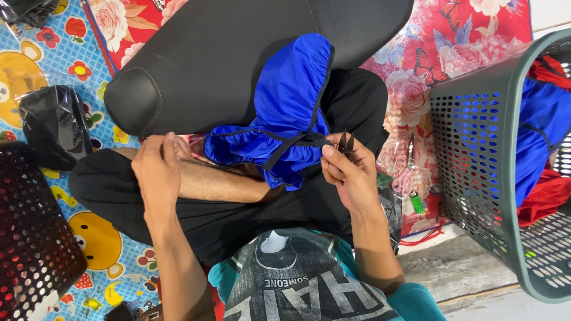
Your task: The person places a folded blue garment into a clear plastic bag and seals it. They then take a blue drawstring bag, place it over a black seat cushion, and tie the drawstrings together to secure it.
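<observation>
Head view: blue cover [289, 113] draped over black seat [238, 59] on my lap.
My right hand [351, 178] pinches its black trim beside small snips [346, 142]; my left hand [157, 169] closes on its left edge.

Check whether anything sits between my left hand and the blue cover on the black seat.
Nothing visible does. The left hand is at the black-trimmed edge of the blue cover, beside the black seat. The right hand already pinches the cover's black trim with small snips.
</observation>
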